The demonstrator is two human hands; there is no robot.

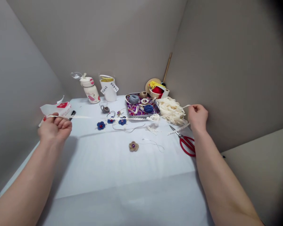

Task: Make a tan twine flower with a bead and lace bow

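Observation:
My left hand is closed on one end of a long cream lace ribbon, at the left side of the white table. The ribbon stretches across the table to my right hand, which pinches it near a loose pile of the same lace. Red-handled scissors lie just below my right hand. Under the stretched ribbon lie blue fabric flowers and, nearer to me, a brown burlap flower.
A metal tray with yarn balls and beads stands at the back. A white bottle, a white cup and a bowl with red and yellow things stand by the grey walls. White paper with a red label lies at the left.

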